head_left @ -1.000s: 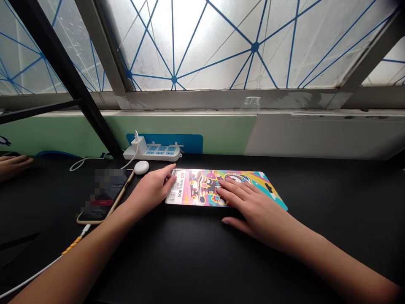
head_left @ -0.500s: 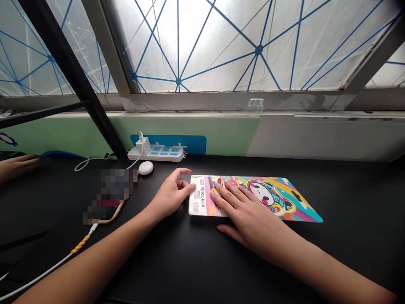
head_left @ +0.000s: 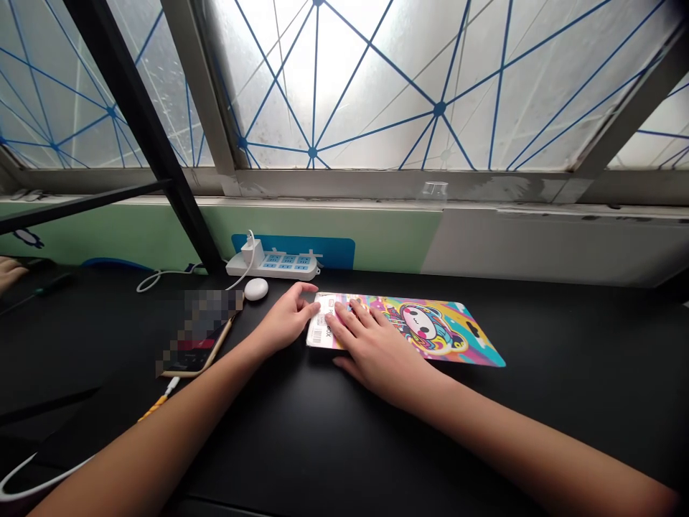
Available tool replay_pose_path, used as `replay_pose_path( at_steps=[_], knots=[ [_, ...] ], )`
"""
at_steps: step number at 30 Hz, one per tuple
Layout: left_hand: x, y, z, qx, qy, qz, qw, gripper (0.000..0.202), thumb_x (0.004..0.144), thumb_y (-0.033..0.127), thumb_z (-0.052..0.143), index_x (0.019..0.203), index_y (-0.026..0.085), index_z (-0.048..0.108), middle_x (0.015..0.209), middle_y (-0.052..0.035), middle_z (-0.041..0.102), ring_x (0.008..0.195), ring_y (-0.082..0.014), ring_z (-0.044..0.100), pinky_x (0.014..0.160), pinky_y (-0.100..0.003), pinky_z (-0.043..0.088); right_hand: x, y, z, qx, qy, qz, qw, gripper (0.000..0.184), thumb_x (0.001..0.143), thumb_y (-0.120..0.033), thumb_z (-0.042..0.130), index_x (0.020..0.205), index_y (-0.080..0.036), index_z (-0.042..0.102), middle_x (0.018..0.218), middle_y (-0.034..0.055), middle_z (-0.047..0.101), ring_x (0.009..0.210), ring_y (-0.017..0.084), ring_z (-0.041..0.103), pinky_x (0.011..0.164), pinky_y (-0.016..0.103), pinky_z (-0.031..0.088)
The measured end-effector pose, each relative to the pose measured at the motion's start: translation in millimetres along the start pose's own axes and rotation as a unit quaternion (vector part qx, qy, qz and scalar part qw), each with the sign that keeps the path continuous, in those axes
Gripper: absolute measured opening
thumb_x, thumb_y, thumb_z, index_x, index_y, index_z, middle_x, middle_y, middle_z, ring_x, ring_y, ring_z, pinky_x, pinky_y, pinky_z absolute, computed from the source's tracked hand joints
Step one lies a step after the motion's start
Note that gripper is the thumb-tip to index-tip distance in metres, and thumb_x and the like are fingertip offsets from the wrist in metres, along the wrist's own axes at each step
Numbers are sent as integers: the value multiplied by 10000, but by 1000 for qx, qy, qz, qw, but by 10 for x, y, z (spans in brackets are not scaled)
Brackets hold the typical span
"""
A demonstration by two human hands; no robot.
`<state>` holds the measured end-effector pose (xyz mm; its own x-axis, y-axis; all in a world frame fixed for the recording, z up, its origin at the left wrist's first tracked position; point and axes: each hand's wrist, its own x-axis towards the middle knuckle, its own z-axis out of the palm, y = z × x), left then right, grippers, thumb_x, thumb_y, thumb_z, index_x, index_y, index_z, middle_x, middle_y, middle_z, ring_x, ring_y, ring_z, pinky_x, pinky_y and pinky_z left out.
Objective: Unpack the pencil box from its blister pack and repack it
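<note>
A flat, colourful pencil box (head_left: 430, 323) with a cartoon character and a white label at its left end lies on the black desk. At that left end, my left hand (head_left: 286, 316) pinches the edge, thumb on the label side and index finger bent at the back corner. Its other fingers are curled and partly hidden. My right hand (head_left: 371, 348) rests flat on the box's left half, fingers spread, covering part of the label. The right thumb hangs past the front edge.
A phone (head_left: 207, 352), partly blurred, lies left on a charging cable, with a white round case (head_left: 256, 289) behind it. A white power strip (head_left: 280, 266) stands against the wall. A black metal post (head_left: 156, 143) rises at left. Another person's hand (head_left: 9, 271) shows at far left.
My right hand has slid left over the box so its fingers now reach the label. The view has shifted slightly. The other person's hand has drawn back toward the left edge.
</note>
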<state>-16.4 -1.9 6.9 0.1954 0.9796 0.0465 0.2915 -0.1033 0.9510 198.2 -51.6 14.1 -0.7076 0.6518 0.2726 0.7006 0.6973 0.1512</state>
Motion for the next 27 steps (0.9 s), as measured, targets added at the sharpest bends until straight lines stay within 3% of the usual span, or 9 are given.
replay_pose_path(
  at_steps=[4,9,16,22,27],
  knots=[
    [56,-36,-60,1,9,-4,1000,397,868,370,649,1197,193,517,652,69,512,555,-129,505,527,-237,412,75,19,12,7,-10,-9,1000,597,979,-302,592,1505,-55,460,1554,255,473,1428,454,435,1117,623,424],
    [69,-41,-63,1,6,-15,1000,339,866,380,652,1118,204,510,652,68,537,543,-116,495,513,-217,385,-102,169,-50,38,-49,4,998,613,980,-300,573,1533,-76,436,1596,234,419,1464,410,403,1160,619,381],
    [74,-58,-87,9,-1,-28,1000,312,878,401,651,1074,206,507,671,64,548,522,-96,447,493,-204,341,-572,542,-218,99,-97,85,987,761,935,-551,595,1568,-170,409,1636,147,381,1509,349,342,1199,578,350],
    [92,-56,-94,32,-3,-18,999,322,882,400,632,1103,201,510,671,65,532,549,-109,453,514,-215,350,-1062,995,-276,93,-101,164,977,706,943,-690,480,1488,-245,537,1539,100,537,1427,361,478,1126,587,448],
    [35,1,-66,74,8,-7,997,303,900,334,589,1161,204,506,685,58,548,608,-142,515,550,-239,381,-973,956,-293,46,-78,148,985,701,939,-720,463,1376,-200,632,1422,143,645,1336,399,566,1129,660,397]
  ],
)
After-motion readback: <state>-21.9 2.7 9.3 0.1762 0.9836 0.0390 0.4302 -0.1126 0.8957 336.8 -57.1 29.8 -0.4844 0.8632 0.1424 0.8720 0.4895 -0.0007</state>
